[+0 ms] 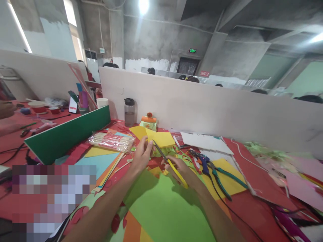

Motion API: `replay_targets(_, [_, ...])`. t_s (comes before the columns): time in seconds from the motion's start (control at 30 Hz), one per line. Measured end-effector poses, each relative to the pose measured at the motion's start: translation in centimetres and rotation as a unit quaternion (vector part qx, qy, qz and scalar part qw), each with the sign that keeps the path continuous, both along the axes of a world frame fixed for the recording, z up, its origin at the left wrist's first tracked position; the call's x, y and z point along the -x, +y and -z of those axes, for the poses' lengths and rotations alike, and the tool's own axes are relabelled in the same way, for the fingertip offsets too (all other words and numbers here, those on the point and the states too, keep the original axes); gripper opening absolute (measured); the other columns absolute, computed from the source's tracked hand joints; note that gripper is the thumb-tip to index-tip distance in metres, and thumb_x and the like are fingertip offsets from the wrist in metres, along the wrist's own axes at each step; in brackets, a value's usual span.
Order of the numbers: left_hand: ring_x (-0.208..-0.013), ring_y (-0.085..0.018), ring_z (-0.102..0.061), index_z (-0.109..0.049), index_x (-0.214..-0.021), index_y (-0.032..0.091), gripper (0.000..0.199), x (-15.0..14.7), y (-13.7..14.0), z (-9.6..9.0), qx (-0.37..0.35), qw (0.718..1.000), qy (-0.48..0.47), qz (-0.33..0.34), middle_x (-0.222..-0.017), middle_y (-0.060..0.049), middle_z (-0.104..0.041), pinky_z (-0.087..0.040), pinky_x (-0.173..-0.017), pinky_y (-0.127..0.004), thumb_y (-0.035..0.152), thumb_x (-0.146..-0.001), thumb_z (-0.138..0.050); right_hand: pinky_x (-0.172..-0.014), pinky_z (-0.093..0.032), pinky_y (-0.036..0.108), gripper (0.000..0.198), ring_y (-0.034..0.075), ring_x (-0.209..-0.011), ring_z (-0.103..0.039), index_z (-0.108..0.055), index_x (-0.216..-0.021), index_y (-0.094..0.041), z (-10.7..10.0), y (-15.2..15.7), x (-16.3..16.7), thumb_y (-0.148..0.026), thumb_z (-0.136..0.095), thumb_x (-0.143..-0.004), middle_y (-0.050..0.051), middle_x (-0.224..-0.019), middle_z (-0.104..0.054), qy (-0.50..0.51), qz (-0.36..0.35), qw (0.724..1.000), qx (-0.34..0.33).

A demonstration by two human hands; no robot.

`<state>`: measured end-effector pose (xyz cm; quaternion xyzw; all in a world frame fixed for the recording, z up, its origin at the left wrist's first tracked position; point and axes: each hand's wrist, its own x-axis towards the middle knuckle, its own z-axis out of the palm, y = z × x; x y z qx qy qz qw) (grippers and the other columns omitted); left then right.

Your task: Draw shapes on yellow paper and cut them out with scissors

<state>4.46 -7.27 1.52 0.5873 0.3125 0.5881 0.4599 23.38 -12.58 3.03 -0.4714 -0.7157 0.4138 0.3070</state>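
My left hand (143, 154) pinches a yellow sheet of paper (161, 139) near its lower edge, thumb on top. A bend or cut line divides the paper into a left flap and a wider right part. My right hand (178, 165) is wrapped around scissors (176, 173) with yellow handles. Their dark blades point up and left, with the tips at the paper's edge beside my left thumb. How far the blades are apart is hard to tell. Below both hands lies a large green sheet (169, 205), with orange and yellow pieces around its edges.
To the right lie green-handled pliers (218, 183) and a blue glue gun (205, 164) with its cord. A plastic-wrapped bundle of sticks (112, 142) is at left, before a green board (73, 134). A water bottle (129, 113) stands by the white partition (191, 104).
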Motion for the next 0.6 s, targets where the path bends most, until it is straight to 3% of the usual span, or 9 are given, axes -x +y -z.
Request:
replay_targets(0.2, [-0.051,-0.008,-0.047,-0.045,-0.098,0.022,0.03,0.0,0.1,0.0,0.004,1.0,-0.028,0.014,-0.073,0.004,-0.059,-0.039,-0.049,-0.021,0.049,-0.094,-0.055,-0.041,-0.034,0.021,0.041,0.01,-0.045,-0.042,-0.064,-0.101,-0.019,0.3,-0.1,0.0,-0.059,-0.059,-0.091,-0.003,-0.062,-0.05,0.02,0.012,1.0,-0.008])
replay_targets(0.6, [-0.048,-0.008,-0.046,-0.042,-0.11,0.022,0.035,0.2,-0.1,-0.3,0.052,0.992,-0.065,0.091,-0.068,0.004,-0.064,-0.036,-0.049,-0.021,0.043,-0.09,-0.061,-0.035,-0.034,0.018,0.054,0.006,-0.038,-0.038,-0.061,-0.111,-0.021,1.4,0.5,-0.8,-0.069,-0.053,-0.089,-0.006,-0.061,-0.045,0.033,-0.03,0.999,0.008])
